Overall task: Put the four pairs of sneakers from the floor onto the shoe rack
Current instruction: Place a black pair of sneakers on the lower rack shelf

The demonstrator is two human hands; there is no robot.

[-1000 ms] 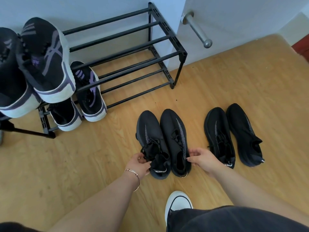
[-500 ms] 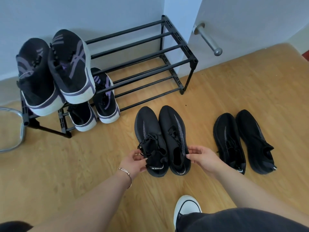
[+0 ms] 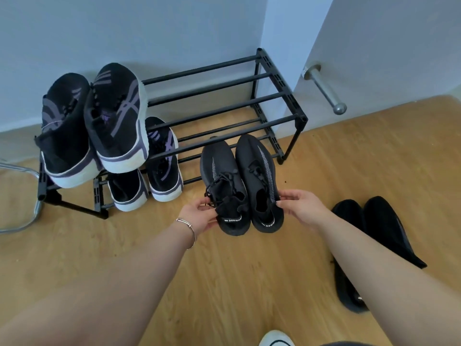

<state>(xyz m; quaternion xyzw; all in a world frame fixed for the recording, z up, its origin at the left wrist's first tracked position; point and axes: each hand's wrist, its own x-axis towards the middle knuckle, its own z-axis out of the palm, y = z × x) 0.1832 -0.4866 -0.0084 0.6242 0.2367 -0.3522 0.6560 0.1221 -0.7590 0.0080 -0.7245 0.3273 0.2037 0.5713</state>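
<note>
Wood floor (image 3: 74, 245); held black sneakers (image 3: 239, 186), heel tab reads "DESIGNED".

Both hands (image 3: 199, 216) (image 3: 303, 211) gripping black sneakers (image 3: 239, 181), rack (image 3: 279, 96) behind — half-filled

Shoe rack (image 3: 279, 82) against the wall; two sneaker pairs (image 3: 99, 121) at its left end; held pair (image 3: 239, 181) before it; fourth pair (image 3: 374, 228) on the floor (image 3: 249, 283), right.

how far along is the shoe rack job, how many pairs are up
Two black-and-purple pairs sit on the rack: one on the top tier, one on the bottom tier. The left hand and right hand grip the third pair. The plain black pair remains on the floor.
</note>
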